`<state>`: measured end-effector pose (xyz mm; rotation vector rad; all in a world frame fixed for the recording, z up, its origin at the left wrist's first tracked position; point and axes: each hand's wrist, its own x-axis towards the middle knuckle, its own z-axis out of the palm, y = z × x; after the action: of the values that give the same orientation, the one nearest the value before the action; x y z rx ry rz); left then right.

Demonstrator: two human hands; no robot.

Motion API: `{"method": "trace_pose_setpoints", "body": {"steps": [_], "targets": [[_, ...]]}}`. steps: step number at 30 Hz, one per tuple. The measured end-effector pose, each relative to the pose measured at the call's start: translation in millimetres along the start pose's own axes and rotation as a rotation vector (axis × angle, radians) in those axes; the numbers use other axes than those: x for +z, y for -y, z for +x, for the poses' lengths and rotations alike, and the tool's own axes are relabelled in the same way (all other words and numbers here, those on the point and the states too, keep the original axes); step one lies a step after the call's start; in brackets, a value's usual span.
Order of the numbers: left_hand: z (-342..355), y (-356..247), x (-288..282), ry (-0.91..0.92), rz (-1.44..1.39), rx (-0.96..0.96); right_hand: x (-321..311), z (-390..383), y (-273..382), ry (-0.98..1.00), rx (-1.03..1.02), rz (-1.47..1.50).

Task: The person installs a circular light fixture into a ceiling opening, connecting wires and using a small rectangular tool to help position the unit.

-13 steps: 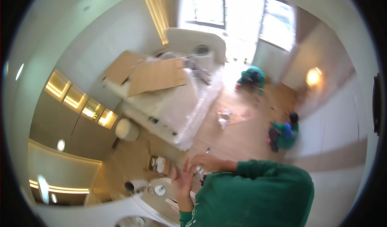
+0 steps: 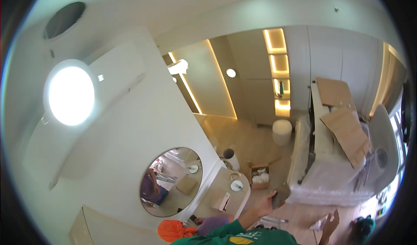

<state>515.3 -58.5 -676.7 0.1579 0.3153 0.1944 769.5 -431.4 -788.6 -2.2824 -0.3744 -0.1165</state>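
My left hand point(image 2: 262, 206) is closed on a dull grey-brown flat piece point(image 2: 282, 195), which sticks up past the fingers; its exact kind does not show. Off to the right, my right hand point(image 2: 331, 224) is raised with its fingers apart and nothing visible in it. Both arms come out from my green top at the lower edge. Left of my left forearm, a co-worker with an orange head covering point(image 2: 173, 231) and a purple sleeve point(image 2: 216, 223) is beside a dressing table point(image 2: 210, 197), one hand near a small dark object.
A round mirror point(image 2: 163, 188) hangs on the white wall. An open carton point(image 2: 259, 185) and a white cylinder point(image 2: 231, 159) stand beyond the table. Near a pouf point(image 2: 282, 134) is a plastic-wrapped bed point(image 2: 330, 193) bearing cardboard sheets point(image 2: 347, 134). Another person point(image 2: 363, 228) is low at the right.
My view has swung left toward the white wall and mirror. My hands, close together before, are now apart, and the grey-brown piece shows in my left hand.
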Motion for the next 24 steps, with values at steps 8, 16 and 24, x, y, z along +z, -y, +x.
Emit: {"method": "trace_pose_setpoints", "body": {"steps": [8, 16, 24], "targets": [[-8.7, -39.1, -31.7, -0.225, -0.036, 0.126, 0.0, 86.0, 55.4, -0.321, -0.640, -0.049], [-6.9, -40.3, -36.5, -0.287, -0.003, 0.326, -46.1, 74.2, 125.1, 0.051, 0.258, -0.233], [-88.9, -40.9, 15.1, -0.451, 0.201, 0.755, 62.5, 92.6, 53.8, 0.110, -0.262, -0.269]]}}
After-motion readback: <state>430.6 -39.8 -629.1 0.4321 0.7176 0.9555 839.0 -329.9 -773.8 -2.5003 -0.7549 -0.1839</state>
